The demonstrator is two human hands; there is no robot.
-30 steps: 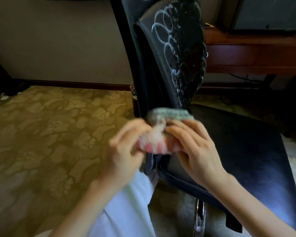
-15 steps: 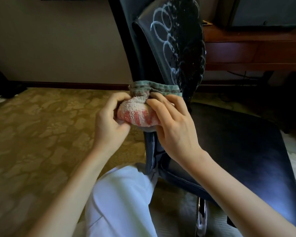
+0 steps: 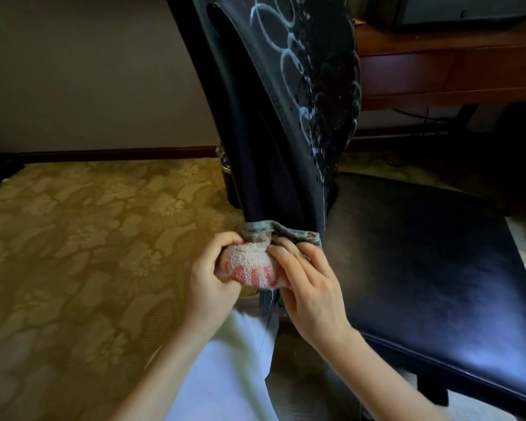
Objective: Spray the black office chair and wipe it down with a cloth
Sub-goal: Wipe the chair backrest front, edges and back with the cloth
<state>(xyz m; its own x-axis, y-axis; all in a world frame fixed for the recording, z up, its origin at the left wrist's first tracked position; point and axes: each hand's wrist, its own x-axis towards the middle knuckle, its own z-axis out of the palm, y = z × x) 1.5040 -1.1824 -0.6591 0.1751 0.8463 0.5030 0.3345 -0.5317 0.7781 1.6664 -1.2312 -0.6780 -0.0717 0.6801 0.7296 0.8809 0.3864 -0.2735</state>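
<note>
While L hand [image 3: 207, 278], R hand [image 3: 313, 302] grip cloth [image 3: 249, 265] | blk chair [image 3: 422, 256] back: foam rings

I am looking down at a gold carpet [image 3: 88, 238] with a flower pattern, running back to a dark skirting board [image 3: 104, 153]. The black office chair [image 3: 422, 268] is standing on it to my right. My leg [image 3: 225, 375] in white is lying beside the chair, and a wooden desk [image 3: 438, 71] is standing behind it.
</note>
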